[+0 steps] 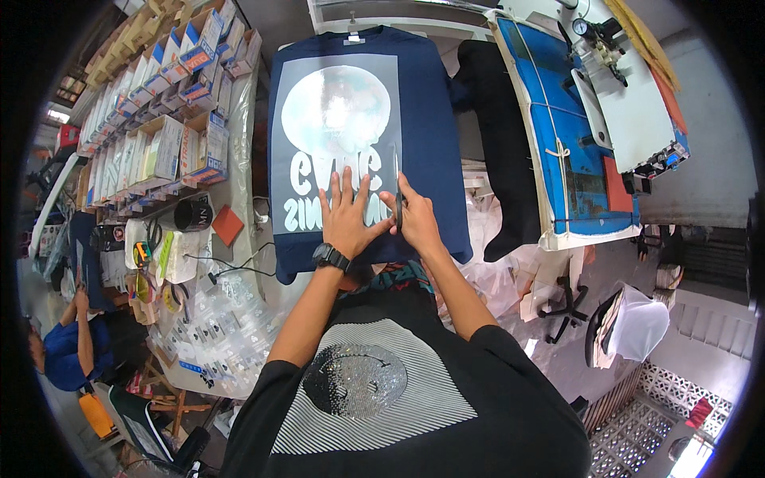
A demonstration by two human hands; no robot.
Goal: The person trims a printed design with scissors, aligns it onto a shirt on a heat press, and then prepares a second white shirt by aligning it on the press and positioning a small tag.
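Observation:
A navy T-shirt [437, 103] lies spread before me, its collar at the far end. On it rests a greyish see-through film sheet [287, 103] with a shiny round design and pale rounded lettering. My left hand [348, 215] presses flat on the lower part of the sheet, fingers spread, a black watch on its wrist. In my right hand [418, 219] is a pair of scissors [399, 205], pointing away from me along the sheet's right edge. Whether the blades touch the film, I cannot tell.
Stacked open cardboard boxes [151, 151] fill the left table, with a black mug [193, 213], an orange-red square [228, 226] and clear plastic packets [231, 319] nearer. Right of the shirt hangs black cloth [498, 151] beside a blue-topped machine [550, 127]. A co-worker [80, 342] is far left.

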